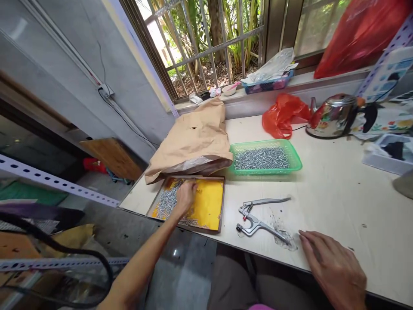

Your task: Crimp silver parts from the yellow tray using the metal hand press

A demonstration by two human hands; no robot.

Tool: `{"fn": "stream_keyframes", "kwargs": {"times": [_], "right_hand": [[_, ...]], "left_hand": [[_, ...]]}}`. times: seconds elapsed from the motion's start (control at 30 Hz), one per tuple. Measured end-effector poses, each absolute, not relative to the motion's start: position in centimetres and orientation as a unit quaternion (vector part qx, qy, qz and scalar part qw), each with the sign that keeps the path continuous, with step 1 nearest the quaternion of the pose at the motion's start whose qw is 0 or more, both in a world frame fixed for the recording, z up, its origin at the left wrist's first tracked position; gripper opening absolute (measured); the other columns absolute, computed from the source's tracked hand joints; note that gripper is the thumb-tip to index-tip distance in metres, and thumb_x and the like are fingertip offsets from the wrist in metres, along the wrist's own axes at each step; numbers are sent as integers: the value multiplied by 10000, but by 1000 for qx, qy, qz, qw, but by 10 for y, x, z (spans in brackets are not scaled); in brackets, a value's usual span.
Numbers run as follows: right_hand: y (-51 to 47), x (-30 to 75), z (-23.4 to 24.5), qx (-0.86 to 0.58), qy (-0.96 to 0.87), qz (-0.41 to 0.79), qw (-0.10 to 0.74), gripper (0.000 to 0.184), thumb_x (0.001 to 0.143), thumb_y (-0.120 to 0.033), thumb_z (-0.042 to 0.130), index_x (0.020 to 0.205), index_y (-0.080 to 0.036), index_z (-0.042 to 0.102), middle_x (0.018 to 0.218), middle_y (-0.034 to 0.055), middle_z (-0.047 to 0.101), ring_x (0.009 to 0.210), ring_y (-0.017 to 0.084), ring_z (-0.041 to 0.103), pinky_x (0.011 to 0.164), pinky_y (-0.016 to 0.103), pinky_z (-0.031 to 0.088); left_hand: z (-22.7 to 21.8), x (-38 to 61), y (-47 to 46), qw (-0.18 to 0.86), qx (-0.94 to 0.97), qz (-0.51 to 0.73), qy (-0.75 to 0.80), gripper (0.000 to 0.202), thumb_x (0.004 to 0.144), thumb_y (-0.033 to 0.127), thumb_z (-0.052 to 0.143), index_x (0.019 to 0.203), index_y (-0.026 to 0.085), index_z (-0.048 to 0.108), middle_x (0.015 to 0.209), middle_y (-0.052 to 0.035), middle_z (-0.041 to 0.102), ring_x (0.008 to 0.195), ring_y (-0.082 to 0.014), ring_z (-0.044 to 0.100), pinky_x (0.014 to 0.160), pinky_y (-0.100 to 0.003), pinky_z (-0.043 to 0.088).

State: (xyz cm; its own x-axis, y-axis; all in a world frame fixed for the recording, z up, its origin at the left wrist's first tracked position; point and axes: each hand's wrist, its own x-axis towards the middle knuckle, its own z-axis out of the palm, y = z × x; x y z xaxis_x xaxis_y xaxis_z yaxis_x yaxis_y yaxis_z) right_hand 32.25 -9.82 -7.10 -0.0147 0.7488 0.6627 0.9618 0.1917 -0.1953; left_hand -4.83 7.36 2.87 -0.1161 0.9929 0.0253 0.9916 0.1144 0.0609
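My left hand (pixel 186 196) is over a shallow tray (pixel 222 202) with a yellow lining (pixel 211 206). Its fingers are curled together, and whatever they may hold is hidden. Beside it, small silvery metal pieces (pixel 167 202), shaped like short pins, are heaped in the tray's left part. My right hand (pixel 335 262) rests on the white table with fingers stretched out and nothing in it. Just left of that hand lies a pair of metal hand pliers (pixel 258 224) with a spring between the handles, its lower handle end over a dark smudged patch.
A green basket (pixel 297 165) of similar metal pieces stands behind the pliers. Left of it, a large brown paper bag (pixel 203 133) reaches the tray's back edge. A red plastic bag (pixel 284 114), a kettle (pixel 332 118) and a white box (pixel 387 157) stand farther back right.
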Motion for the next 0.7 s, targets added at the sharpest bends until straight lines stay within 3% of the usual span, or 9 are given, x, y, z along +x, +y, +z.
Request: {"fn": "stream_keyframes", "kwargs": {"times": [0.2, 0.37, 0.47, 0.7], "right_hand": [[-98, 323, -76, -625, -689, -150, 335, 263, 953, -354, 491, 1025, -169, 663, 964, 59, 719, 849, 215, 660, 746, 354, 429], [-98, 323, -74, -621, -694, -150, 331, 258, 956, -336, 480, 1015, -163, 661, 953, 61, 719, 837, 211, 657, 729, 344, 429], [-99, 322, -70, -625, -691, -156, 328, 211, 937, -310, 529, 1008, -166, 666, 941, 56, 724, 833, 207, 661, 723, 330, 428], [-99, 322, -69, -637, -683, -154, 322, 143, 907, -274, 596, 987, -181, 670, 936, 26, 725, 830, 188, 655, 738, 308, 430]], "left_hand": [[19, -86, 121, -4, 614, -20, 789, 291, 880, 271, 478, 986, 120, 704, 997, -190, 698, 995, -299, 646, 763, -324, 459], [16, -86, 130, 31, 640, -22, 767, 281, 850, 321, 560, 1032, 155, 695, 1020, -157, 707, 972, -287, 656, 762, -310, 452], [16, -87, 119, 46, 661, -27, 748, 261, 873, 332, 538, 965, 160, 712, 965, -140, 710, 967, -276, 643, 789, -315, 446], [14, -87, 90, 26, 744, -18, 668, 249, 893, 257, 505, 976, 165, 721, 1010, -123, 660, 1031, -256, 537, 897, -347, 424]]}}
